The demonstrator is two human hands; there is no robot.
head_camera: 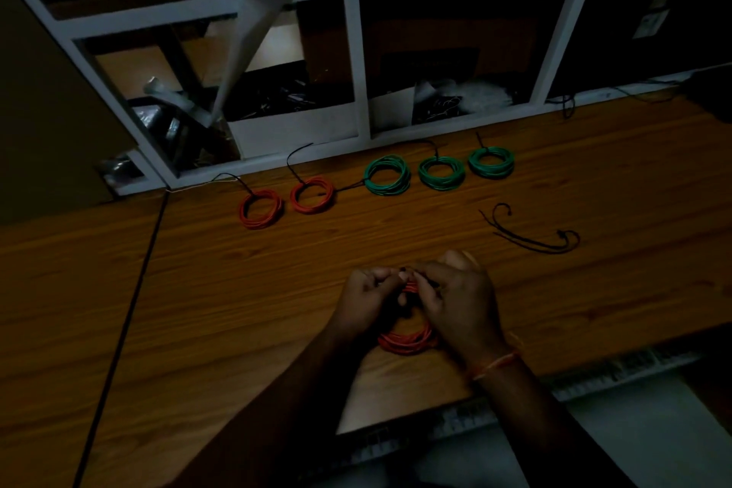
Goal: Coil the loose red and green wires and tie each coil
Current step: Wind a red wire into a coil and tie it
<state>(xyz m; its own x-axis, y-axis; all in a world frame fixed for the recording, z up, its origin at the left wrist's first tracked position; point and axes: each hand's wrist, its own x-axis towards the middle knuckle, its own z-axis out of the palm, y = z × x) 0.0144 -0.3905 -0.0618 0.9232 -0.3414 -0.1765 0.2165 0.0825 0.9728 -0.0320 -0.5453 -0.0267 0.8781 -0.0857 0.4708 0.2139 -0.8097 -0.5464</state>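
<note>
On the wooden table [198, 289], our left hand [366, 299] and right hand [455, 301] pinch a black tie [408, 271] atop the red wire coil [408, 343]; fingers obscure the knot.

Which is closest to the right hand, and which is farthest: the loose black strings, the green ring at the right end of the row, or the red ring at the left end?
Measured from the right hand:
1. Loose black strings, lying on the table up and to its right.
2. Rightmost green ring, in the back row near the shelf.
3. Leftmost red ring, far off to the left.
</note>
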